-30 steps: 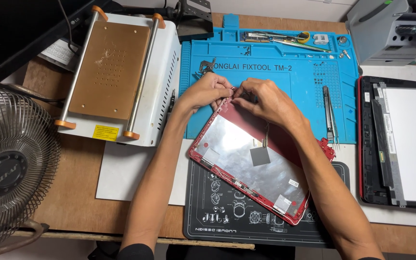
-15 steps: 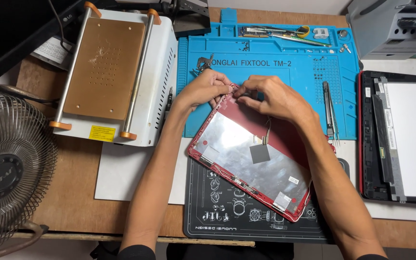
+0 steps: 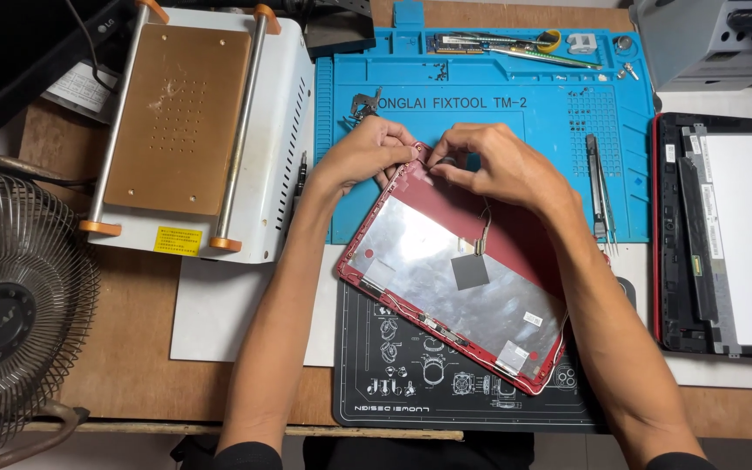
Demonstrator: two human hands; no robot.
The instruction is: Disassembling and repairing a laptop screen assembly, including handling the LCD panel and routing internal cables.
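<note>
Your left hand [image 3: 365, 152] pinched on top corner of red plastic laptop lid with silver foil lining [image 3: 459, 274], fingers together; your right hand [image 3: 498, 165] just beside it, fingertips closed on same edge; lid lies tilted below both hands, across blue silicone repair mat [image 3: 515, 113] and black mat [image 3: 393, 383]; metal tweezers [image 3: 598, 187] right of right hand

I'm looking straight down at my wooden bench [image 3: 132, 365], brown and a bit worn, lit evenly with soft shadows. A blue work mat [image 3: 498, 96] lies at the far middle, a black mat [image 3: 393, 392] nearer me, white sheets [image 3: 219, 305] under both. To my left stands a wire-caged fan [image 3: 10, 305], beyond it a white machine with a copper-coloured plate [image 3: 180, 113]. A grey case [image 3: 715, 39] sits at the far right corner.
</note>
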